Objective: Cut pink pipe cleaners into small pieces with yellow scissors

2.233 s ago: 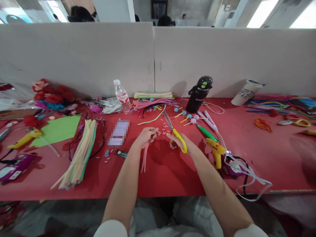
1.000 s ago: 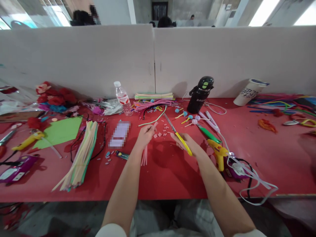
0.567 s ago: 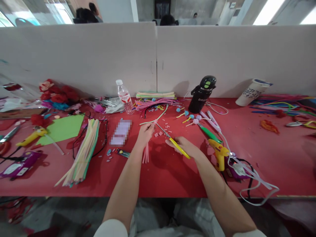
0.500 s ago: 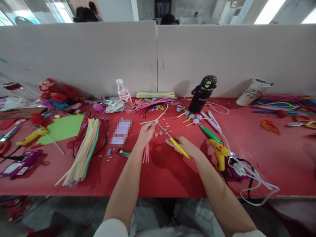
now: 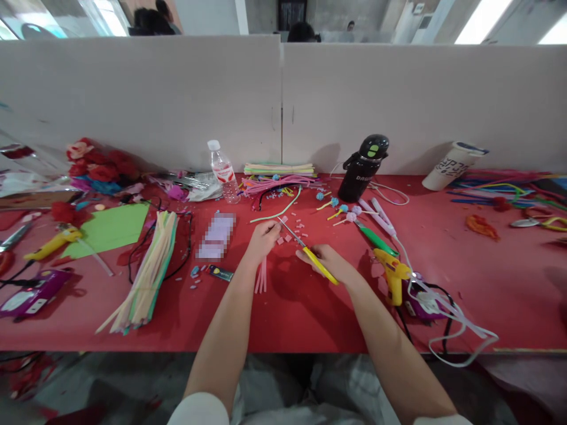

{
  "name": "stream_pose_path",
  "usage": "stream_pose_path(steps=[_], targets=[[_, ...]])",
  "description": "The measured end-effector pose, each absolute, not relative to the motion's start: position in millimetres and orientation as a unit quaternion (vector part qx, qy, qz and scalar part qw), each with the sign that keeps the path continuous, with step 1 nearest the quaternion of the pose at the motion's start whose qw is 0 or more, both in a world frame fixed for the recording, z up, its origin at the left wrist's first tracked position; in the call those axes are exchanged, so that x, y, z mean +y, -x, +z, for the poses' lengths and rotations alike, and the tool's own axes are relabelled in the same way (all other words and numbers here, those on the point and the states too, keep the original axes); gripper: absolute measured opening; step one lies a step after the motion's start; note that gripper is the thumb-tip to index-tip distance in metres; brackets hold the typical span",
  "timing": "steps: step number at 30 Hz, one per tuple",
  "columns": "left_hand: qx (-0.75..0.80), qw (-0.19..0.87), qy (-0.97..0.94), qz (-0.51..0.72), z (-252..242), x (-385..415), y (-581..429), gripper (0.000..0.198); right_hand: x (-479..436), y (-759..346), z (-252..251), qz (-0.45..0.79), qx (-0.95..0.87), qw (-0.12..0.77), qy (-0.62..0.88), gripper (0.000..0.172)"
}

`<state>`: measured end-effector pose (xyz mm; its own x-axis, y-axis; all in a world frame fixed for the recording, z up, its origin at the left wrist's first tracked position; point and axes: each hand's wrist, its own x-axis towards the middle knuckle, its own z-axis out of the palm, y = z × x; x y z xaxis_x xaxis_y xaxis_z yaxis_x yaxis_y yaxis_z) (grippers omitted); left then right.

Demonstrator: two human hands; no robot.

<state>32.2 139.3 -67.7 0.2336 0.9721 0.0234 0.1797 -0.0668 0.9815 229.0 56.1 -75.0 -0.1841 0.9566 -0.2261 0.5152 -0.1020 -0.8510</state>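
Note:
Several thin pink strips hang out below my left hand, whose fingers are pinched closed on them. My right hand is wrapped around the yellow handles of a pair of scissors. Their metal blades point up and left, with the tips right beside my left fingertips. Whether the blades are closed on a strip is too small to tell. Small cut pink pieces lie scattered by the blades. A pale green stem lies just beyond my left hand.
A bundle of pale strips and a green sheet lie left. A plastic bottle and black flask stand behind. Right are a green-handled tool, a yellow glue gun and a white cable.
The view has shifted very slightly. Both hands and the scissors keep nearly the same place, the blade tips still at my left fingertips.

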Motion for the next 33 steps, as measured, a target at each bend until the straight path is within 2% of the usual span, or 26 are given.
stream_pose_path(steps=[11, 20, 29, 33], targets=[[0.433, 0.567, -0.586, 0.385, -68.2, 139.2, -29.3, 0.027, 49.4, -226.3, -66.4, 0.509, -0.605, 0.229, 0.567, 0.048], [0.444, 0.616, -0.542, 0.360, -69.0, 139.9, -27.7, 0.028, 53.8, -222.7, -60.0, 0.391, -0.651, 0.145, 0.635, 0.057], [0.456, 0.657, -0.487, 0.350, -82.3, 149.7, -23.8, 0.022, 64.3, -216.0, -66.7, 0.394, -0.634, 0.127, 0.653, 0.063], [0.461, 0.663, -0.475, 0.349, -84.2, 150.3, -23.2, 0.022, 67.1, -215.1, -68.2, 0.408, -0.613, 0.117, 0.666, 0.060]])
